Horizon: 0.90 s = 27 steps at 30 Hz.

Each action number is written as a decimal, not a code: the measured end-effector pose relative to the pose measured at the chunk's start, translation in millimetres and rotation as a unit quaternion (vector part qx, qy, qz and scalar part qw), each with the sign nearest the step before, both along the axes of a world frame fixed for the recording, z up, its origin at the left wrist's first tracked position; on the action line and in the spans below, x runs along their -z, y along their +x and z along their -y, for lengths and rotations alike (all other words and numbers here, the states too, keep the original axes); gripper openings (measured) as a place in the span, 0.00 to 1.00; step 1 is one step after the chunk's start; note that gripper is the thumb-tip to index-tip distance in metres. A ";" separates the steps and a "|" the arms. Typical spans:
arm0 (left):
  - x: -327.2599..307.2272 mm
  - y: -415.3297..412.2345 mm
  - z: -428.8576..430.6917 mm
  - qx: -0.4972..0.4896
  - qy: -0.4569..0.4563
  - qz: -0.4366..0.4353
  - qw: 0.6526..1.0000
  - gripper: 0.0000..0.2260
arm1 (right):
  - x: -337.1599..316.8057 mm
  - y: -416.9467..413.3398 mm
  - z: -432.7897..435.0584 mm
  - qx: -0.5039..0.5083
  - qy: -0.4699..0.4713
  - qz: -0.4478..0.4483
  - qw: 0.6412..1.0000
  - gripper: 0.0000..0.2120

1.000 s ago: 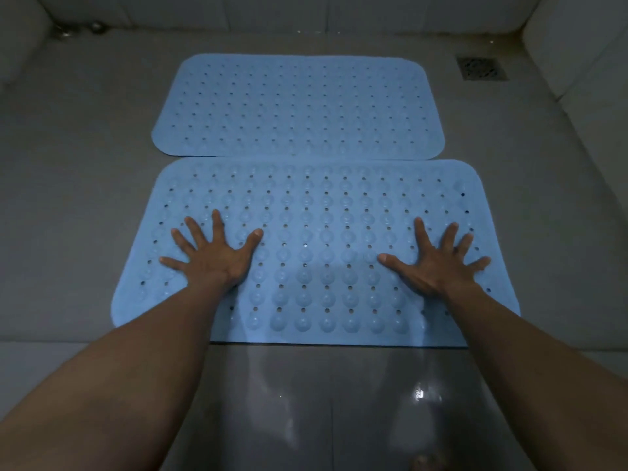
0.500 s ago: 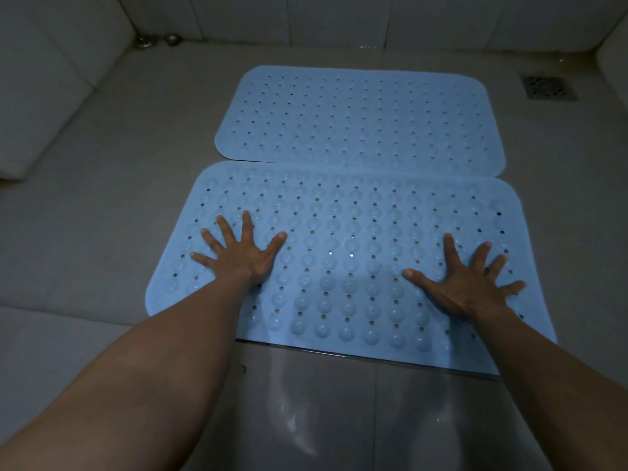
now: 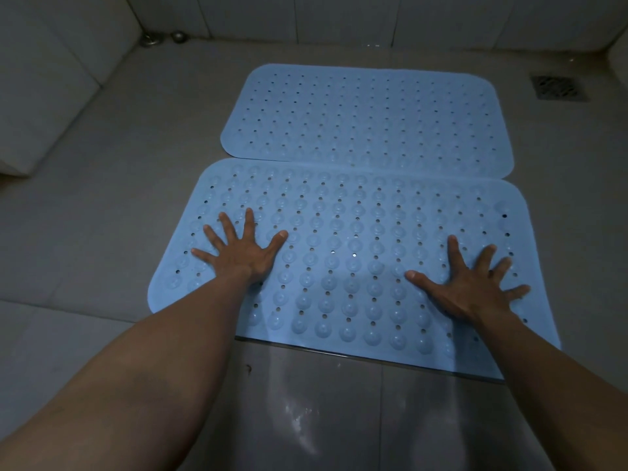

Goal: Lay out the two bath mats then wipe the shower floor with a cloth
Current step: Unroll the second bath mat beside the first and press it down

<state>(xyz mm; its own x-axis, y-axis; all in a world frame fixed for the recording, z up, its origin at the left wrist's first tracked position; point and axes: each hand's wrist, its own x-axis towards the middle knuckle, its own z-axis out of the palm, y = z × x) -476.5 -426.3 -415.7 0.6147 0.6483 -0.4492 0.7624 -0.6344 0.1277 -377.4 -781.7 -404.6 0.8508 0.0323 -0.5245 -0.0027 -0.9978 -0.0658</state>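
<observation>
Two light blue perforated bath mats lie flat on the grey shower floor (image 3: 102, 185), one behind the other. The far mat (image 3: 367, 113) lies against the near mat (image 3: 353, 253) along their long edges, shifted a little to the right. My left hand (image 3: 243, 248) presses palm-down with spread fingers on the near mat's left part. My right hand (image 3: 469, 283) presses flat with spread fingers near its right edge. The near mat shows its suction cups facing up. No cloth is in view.
A square floor drain (image 3: 555, 88) sits at the far right. Two metal fittings (image 3: 163, 38) stand in the far left corner. Tiled walls (image 3: 339, 15) close the back and left. A wet glossy tile strip (image 3: 323, 402) runs under the mat's near edge.
The view has turned left, so the mats sit further right in the frame. Both hands stay spread and pressed on the near mat in about the same places.
</observation>
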 end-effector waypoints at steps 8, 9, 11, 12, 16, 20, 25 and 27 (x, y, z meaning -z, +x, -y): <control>2.6 -4.3 -1.0 0.001 0.006 0.000 1.000 0.47 | 1.1 -1.1 1.5 -0.002 -0.002 0.001 1.000 0.57; 3.2 -5.1 -0.8 0.001 0.007 0.000 1.000 0.47 | 0.8 -1.2 1.3 -0.001 -0.002 0.000 1.000 0.57; 3.0 -6.1 -0.6 0.000 0.008 -0.001 1.000 0.47 | 0.3 -1.5 1.0 -0.002 0.002 -0.003 1.000 0.58; 3.1 -6.0 -0.9 0.000 0.009 -0.002 1.000 0.47 | -0.1 -1.9 0.9 -0.001 0.003 -0.005 1.000 0.58; 3.7 -4.5 -2.2 0.003 0.005 -0.002 1.000 0.47 | -2.9 -3.1 0.7 0.000 0.004 -0.009 1.000 0.57; 3.8 -4.1 -3.6 0.005 0.003 -0.005 1.000 0.46 | -4.4 -4.9 0.7 0.001 0.010 -0.008 1.000 0.57; 4.1 -3.6 -8.1 0.008 0.007 -0.008 1.000 0.46 | -2.6 -6.2 -2.7 0.005 0.021 -0.004 1.000 0.57; 4.6 -3.2 -10.3 0.009 0.010 -0.009 1.000 0.46 | -0.8 -6.2 -3.8 0.004 0.023 -0.001 1.000 0.57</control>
